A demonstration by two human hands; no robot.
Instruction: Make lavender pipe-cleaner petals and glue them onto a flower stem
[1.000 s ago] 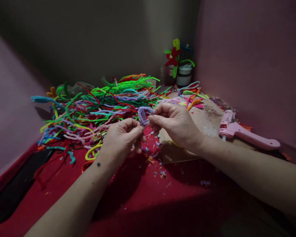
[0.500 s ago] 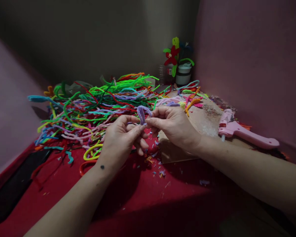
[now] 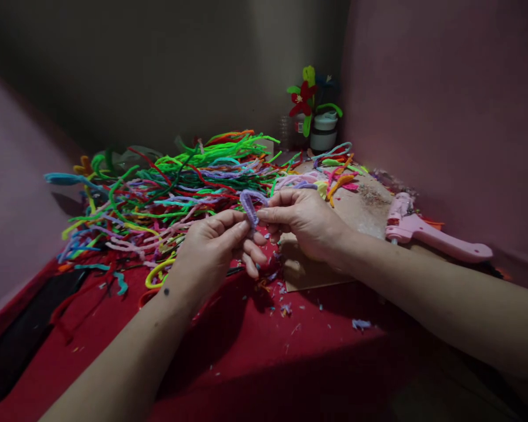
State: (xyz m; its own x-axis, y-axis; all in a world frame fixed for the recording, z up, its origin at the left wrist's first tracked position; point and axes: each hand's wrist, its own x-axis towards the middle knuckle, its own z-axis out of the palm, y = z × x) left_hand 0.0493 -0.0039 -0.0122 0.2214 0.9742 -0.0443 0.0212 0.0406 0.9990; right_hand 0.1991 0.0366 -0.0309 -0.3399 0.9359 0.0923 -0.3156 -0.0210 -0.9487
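A small purple pipe-cleaner loop [image 3: 249, 205] stands up between my two hands in the head view. My left hand [image 3: 217, 246] pinches its lower end between thumb and forefinger, the other fingers loosely curled. Thumb and forefinger of my right hand [image 3: 305, 223] grip the loop's right side. Behind the hands lies a big heap of many-coloured pipe cleaners [image 3: 193, 181]. Purple and orange scraps [image 3: 285, 309] are scattered just below the hands on the red cloth [image 3: 255, 351].
A pink glue gun [image 3: 440, 234] lies at the right. Brown cardboard [image 3: 308, 275] is under my right hand. At the back stand a lidded jar [image 3: 324, 132] and a red fuzzy flower [image 3: 302, 99]. Yellow-handled scissors [image 3: 158, 274] lie near my left wrist; a black object [image 3: 22, 340] is far left.
The purple loop has tilted to the left and its bend looks wider. My left hand has shifted slightly left. The whole view has moved a little.
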